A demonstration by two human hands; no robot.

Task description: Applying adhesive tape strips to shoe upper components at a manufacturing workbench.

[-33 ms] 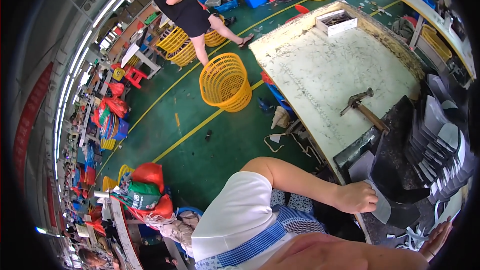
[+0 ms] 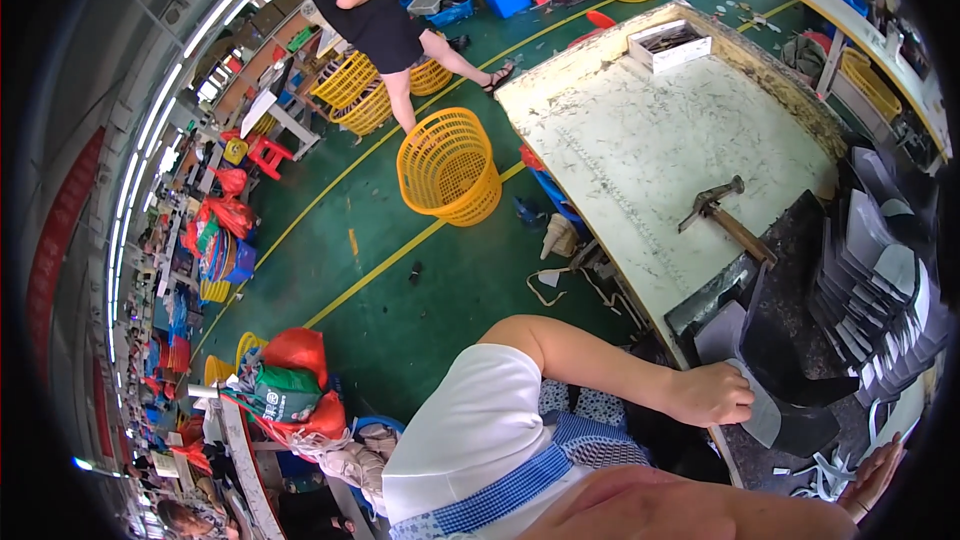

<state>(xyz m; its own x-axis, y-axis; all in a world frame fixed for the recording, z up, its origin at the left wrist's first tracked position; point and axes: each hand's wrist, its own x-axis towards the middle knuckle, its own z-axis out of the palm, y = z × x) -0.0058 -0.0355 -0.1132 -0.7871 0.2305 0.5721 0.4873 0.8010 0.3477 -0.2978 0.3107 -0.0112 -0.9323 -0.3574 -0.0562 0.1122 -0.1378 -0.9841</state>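
Observation:
My left hand [image 2: 712,395] reaches across the near edge of the black work pad [image 2: 790,240] and is closed on a flat grey cut piece [image 2: 762,420]. A dark curved piece [image 2: 790,370] lies just beyond it. My right hand [image 2: 872,480] is low at the right rim with its fingers spread, holding nothing, beside pale scraps [image 2: 820,475]. A tall fanned stack of grey and black cut pieces [image 2: 880,290] stands to the right. On the table past the pad rests a hammer [image 2: 725,210] with a wooden handle.
The worn white table [image 2: 650,130] carries a small open box [image 2: 670,45] at its far end. A yellow basket [image 2: 448,165] stands on the green floor. A person in black [image 2: 370,10] stands by more baskets. Red bags [image 2: 295,380] lie to the left.

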